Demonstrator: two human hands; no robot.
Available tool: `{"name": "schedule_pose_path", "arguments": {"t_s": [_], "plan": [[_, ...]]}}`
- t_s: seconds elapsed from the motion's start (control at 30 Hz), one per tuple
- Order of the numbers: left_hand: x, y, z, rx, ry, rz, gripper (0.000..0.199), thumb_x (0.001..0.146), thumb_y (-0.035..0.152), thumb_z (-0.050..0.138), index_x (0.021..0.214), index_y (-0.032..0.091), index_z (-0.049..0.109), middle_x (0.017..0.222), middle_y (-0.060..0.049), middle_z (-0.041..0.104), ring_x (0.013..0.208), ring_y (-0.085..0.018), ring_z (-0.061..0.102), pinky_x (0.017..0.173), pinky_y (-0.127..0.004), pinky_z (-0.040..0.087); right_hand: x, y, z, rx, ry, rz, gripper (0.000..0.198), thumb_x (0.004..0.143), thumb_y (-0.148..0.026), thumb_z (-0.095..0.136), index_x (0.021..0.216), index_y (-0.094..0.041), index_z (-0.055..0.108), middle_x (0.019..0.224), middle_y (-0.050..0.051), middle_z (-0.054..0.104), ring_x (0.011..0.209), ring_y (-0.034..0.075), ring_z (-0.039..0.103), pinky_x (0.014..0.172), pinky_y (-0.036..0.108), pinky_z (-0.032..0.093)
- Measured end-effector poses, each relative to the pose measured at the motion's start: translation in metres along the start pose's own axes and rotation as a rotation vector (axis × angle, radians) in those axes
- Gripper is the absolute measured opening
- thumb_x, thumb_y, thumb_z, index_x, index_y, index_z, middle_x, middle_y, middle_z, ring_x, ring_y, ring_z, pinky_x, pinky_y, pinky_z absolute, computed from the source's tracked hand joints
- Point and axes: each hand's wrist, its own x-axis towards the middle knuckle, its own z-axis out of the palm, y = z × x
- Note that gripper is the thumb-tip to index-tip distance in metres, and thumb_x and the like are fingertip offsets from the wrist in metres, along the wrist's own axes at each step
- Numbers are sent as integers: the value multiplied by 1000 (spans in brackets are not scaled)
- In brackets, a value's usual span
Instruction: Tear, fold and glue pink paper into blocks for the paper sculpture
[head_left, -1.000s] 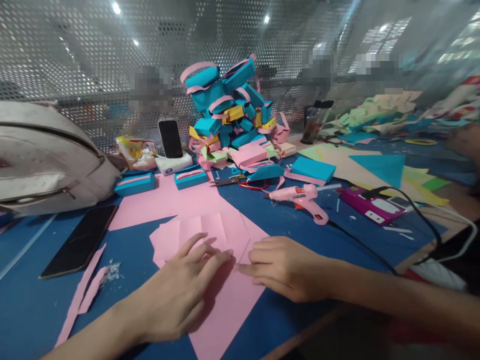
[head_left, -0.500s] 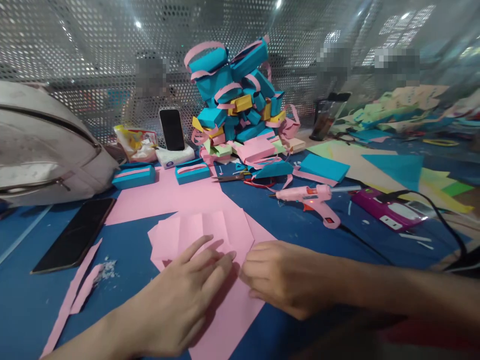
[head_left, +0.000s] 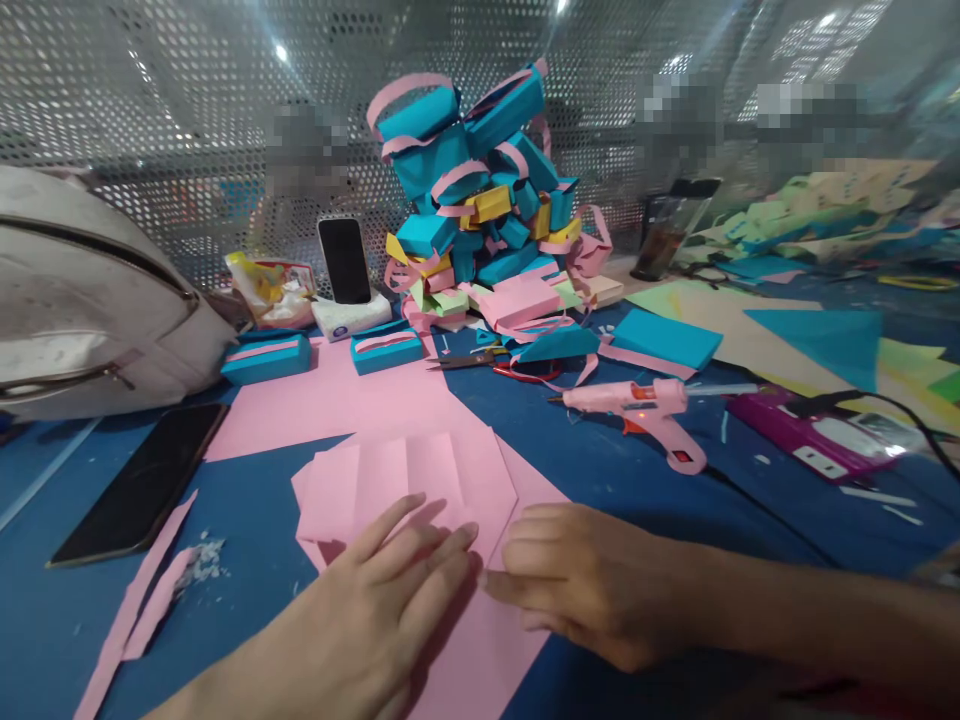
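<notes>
A folded piece of pink paper (head_left: 382, 480) with several creases lies on a larger pink sheet (head_left: 465, 670) in front of me. My left hand (head_left: 390, 600) rests on the folded piece with its fingers stretched out, pressing it down. At its right edge, my right hand (head_left: 577, 580) is closed, fingers curled and pressed together at the paper; the fingertips are partly hidden. Right of the paper lies a pink hot glue gun (head_left: 645, 410) with a clear glue stick in its back. Scissors (head_left: 469, 361) lie behind the paper.
Blue and pink paper boxes (head_left: 499, 110) stand in a tall pile against the mesh partition. A black phone (head_left: 142, 485), torn pink strips (head_left: 142, 590) and a white bag (head_left: 90, 290) are at left. A purple power strip (head_left: 810, 430) with a cable sits at right.
The camera view has shifted slightly, so things on the right appear farther right and lower. My left hand stays flat on the paper; my right index finger now reaches farther toward the left hand.
</notes>
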Motion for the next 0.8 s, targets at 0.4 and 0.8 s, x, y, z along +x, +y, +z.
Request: {"name": "schedule_pose_path", "arguments": {"t_s": [0.4, 0.8], "plan": [[5, 2, -6, 135, 109, 25, 69, 76, 5, 45, 145, 4, 38, 142, -15, 54, 128, -33, 49, 112, -51, 37, -8, 5, -11, -18, -5, 193, 28, 100, -21, 37, 104, -15, 64, 85, 6, 63, 76, 18, 52, 66, 32, 35], [-5, 10, -7, 82, -75, -122, 82, 79, 5, 43, 155, 13, 14, 157, -10, 34, 140, -33, 35, 119, -59, 20, -15, 2, -12, -229, -16, 356, 28, 94, -13, 41, 91, -16, 69, 81, 5, 64, 74, 20, 52, 70, 36, 34]]}}
